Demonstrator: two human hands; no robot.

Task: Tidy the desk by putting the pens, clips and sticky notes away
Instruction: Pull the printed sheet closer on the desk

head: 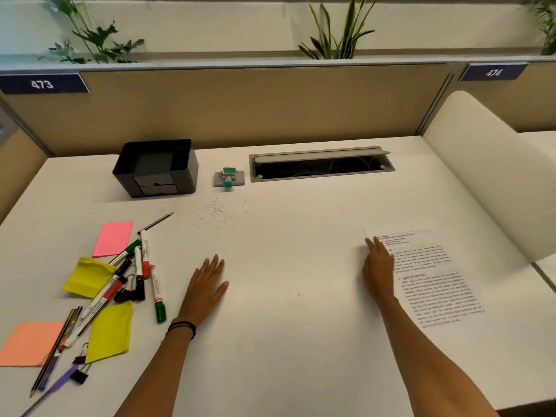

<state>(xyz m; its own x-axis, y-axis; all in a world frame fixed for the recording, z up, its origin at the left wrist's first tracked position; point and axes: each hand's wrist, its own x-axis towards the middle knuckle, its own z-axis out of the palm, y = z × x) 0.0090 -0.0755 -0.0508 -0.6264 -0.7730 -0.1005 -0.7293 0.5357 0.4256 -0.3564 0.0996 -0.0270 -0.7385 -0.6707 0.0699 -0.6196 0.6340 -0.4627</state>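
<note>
Resting the left hand (207,284) palm down on the flat white desk (285,341), near the centre, fingers straight and slightly spread, holding nothing. Laying the right hand (379,266) flat as well, further right, fingers extended over the left part of a white printed paper sheet (436,284), gripping nothing. Lying in a loose pile at the near left, just left of the left hand: a green-capped white marker (158,296) closest to that hand, a red-capped white marker (143,254) beside it, black metal binder clips (129,291) among them. Spread around those: a pink square sticky-note pad (113,238) furthest back, a crumpled yellow sticky note (87,278), a second yellow sticky note (109,332) nearer, an orange sticky-note pad (28,343) at the left edge, with dark pencils (54,350) and a purple pen (57,383) alongside. Standing at the far left, well apart from the pile: an open-topped black plastic desk organiser (156,168), with a small grey-and-teal gadget (228,177) just right of it.
</note>
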